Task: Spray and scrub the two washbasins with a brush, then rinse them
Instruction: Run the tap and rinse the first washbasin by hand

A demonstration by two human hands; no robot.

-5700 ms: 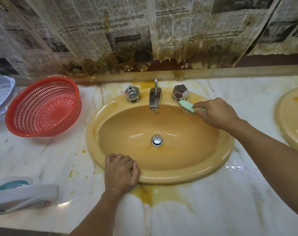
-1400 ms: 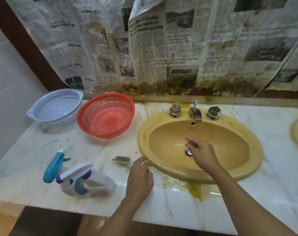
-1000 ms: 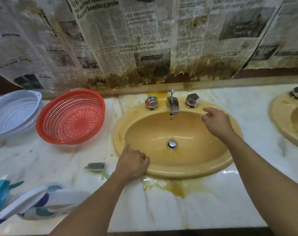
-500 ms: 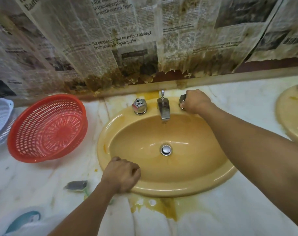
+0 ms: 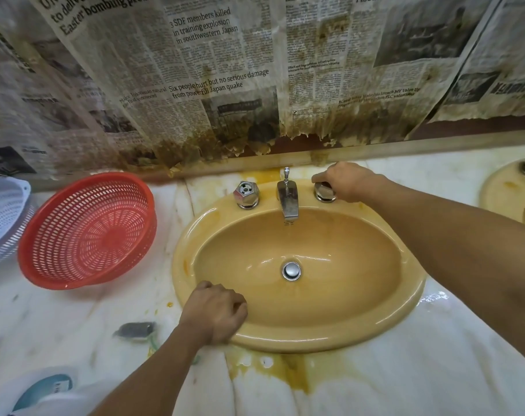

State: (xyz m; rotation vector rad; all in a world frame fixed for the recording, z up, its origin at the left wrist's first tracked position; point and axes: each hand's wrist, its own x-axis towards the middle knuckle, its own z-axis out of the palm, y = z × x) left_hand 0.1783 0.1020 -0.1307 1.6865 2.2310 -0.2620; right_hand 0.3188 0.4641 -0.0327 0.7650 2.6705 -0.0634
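**A:** Where does the job stand? Start at the left.

**B:** At the far left of the white marble counter (image 5: 435, 370) sit a white plastic colander (image 5: 0, 217) and a red plastic mesh basket (image 5: 87, 232), neither part of the job. In the near left corner lies what looks like a white spray bottle with a teal label (image 5: 42, 391), cut off by the frame. Right of it the small grey-and-green scrubbing brush (image 5: 136, 330) lies on the counter, in nobody's grip.

**A:** And the hands?

**B:** The left hand (image 5: 214, 315) is loosely clenched and rests on the near rim of the yellow oval ceramic washbasin (image 5: 315, 337), holding nothing. The right hand (image 5: 345, 181) reaches to the far side. Its fingers are curled round the right chrome tap handle (image 5: 324, 193), beside the chrome spout (image 5: 288, 202).

**A:** So it's the rinse?

**B:** I judge so. The tools are set down and the bowl is wet and glossy, so spraying and scrubbing here look finished. I can't tell whether water is running; there is at most a faint trickle under the spout. Yellow-brown stains lie on the counter by the near rim.

**A:** What about the other basin?

**B:** Only an edge of the second yellow washbasin (image 5: 501, 190) shows at the far right, with a smear on its rim. I'd guess its spray, scrub and rinse are all left to do.
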